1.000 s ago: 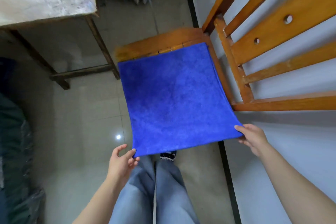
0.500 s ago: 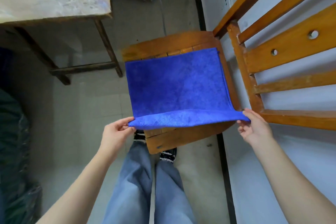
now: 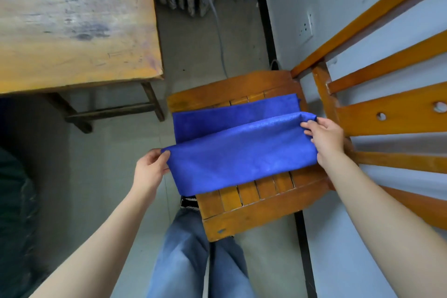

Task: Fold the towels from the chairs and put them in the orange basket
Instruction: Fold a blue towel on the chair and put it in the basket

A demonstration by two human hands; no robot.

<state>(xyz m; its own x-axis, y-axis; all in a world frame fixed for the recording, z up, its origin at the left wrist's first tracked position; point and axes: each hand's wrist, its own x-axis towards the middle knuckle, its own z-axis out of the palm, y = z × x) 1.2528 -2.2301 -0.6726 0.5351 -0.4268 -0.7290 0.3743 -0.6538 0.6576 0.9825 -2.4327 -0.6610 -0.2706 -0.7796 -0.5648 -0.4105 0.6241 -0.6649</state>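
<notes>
A blue towel [image 3: 242,152] lies on the slatted seat of a wooden chair [image 3: 256,203]. Its near half is lifted and carried over toward the far half, and a strip of the lower layer shows beyond the raised edge. My left hand [image 3: 150,172] pinches the raised edge's left corner. My right hand [image 3: 325,138] pinches the right corner, close to the chair's backrest. The orange basket is not in view.
A worn wooden table [image 3: 72,22] stands at the upper left, its legs reaching the floor beside the chair. The chair's backrest slats [image 3: 387,113] rise on the right against a white wall with a socket [image 3: 306,26]. A dark bag [image 3: 17,213] sits at the left edge.
Both hands have lifted the towel's near edge off the front of the seat and carried it away from me over the far half. The seat's front slats are now uncovered.
</notes>
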